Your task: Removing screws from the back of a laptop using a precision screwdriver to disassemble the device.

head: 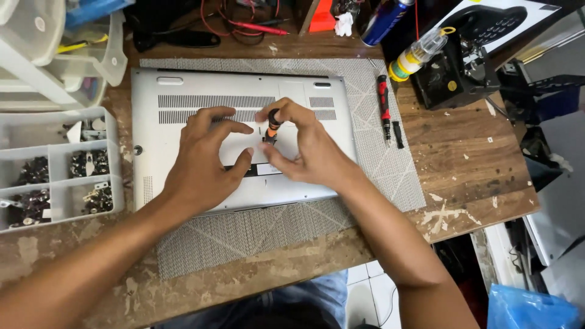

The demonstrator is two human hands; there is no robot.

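A silver laptop (183, 131) lies bottom-up on a grey patterned mat (378, 170). My right hand (308, 149) holds a small orange-and-black screwdriver (272, 125) upright, its tip on the middle of the laptop's base. My left hand (204, 161) rests on the base beside it, fingers spread, fingertips close to the screwdriver.
A clear compartment box (58, 167) with several small metal parts stands at the left. A red-and-black screwdriver (383, 103) and a black bit (397, 134) lie on the mat at the right. A black device (454, 76), a small bottle (417, 53) and cables sit at the back. The wooden table's edge runs along the right.
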